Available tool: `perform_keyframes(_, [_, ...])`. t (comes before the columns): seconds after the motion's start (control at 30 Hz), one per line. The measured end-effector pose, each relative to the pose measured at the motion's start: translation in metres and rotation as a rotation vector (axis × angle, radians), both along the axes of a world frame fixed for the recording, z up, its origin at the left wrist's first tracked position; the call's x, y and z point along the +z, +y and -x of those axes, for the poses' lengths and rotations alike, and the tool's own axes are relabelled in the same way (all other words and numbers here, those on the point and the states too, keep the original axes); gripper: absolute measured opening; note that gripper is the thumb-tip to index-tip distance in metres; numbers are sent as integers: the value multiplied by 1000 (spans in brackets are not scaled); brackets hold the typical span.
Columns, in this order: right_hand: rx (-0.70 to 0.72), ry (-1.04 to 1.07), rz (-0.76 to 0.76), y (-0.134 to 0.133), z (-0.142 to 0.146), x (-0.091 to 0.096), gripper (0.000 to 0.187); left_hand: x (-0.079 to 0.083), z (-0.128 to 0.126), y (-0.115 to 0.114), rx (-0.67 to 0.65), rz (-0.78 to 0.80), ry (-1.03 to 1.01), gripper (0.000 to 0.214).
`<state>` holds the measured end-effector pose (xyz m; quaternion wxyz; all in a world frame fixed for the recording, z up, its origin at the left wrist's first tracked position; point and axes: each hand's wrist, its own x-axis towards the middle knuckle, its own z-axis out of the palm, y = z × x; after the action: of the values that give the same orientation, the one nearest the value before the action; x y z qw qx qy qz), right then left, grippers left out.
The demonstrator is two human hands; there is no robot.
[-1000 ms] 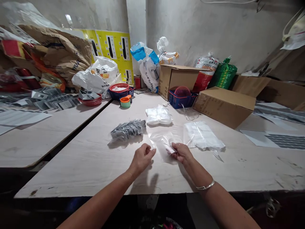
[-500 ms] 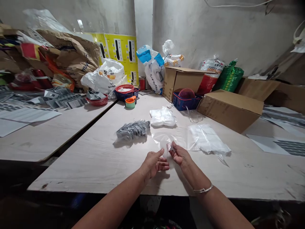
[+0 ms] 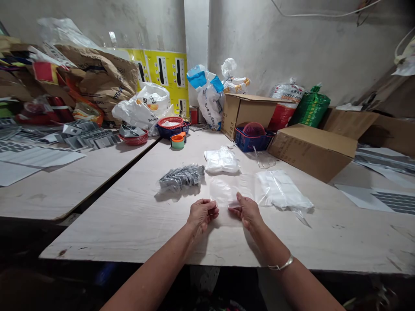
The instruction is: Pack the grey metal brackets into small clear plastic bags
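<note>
My left hand (image 3: 203, 214) pinches the left edge of a clear plastic bag (image 3: 223, 192), and my right hand (image 3: 247, 211) grips it farther right. The bag is spread between them just above the table. Beyond it lies a stack of clear plastic bags (image 3: 222, 160). To the right is a packet of white plastic bags (image 3: 282, 189) in a clear sleeve. On the left, a clear plastic bag holding several grey parts (image 3: 181, 178) rests on the table; the wrapping blurs their shape. A bangle (image 3: 281, 264) circles my right wrist.
A pale wooden table (image 3: 129, 229) carries everything, with a dark gap on the left beside another table. Behind are a blue basket (image 3: 251, 141), an open cardboard box (image 3: 313, 149), a red basket (image 3: 133, 138) and a tape roll (image 3: 177, 141). Grey brackets (image 3: 90, 136) pile up at the left.
My left hand has moved left and closed on the bag's edge; before, its fingers were apart. The bag, bunched earlier near my right fingers, is now spread out flat between both hands.
</note>
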<state>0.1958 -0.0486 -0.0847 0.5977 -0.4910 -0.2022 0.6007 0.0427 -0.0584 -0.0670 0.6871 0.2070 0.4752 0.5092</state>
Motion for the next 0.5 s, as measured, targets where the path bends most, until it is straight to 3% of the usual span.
perform_keyframes(0.17, [-69,-449,-76,-2,-15,-7,54,-4,-2,2,44,-53,65,37])
perform_keyframes(0.23, [-79,-710,-193,-2,-19,-8,57,-7,-5,2,50,-78,78,39])
perform_keyframes(0.37, [-74,-1212,-468,-8,-18,-3,45,-10,-6,1,56,-91,99,41])
perform_keyframes(0.5, [-44,-1484,-687,-17,-8,3,43,-9,-7,-2,55,-120,125,42])
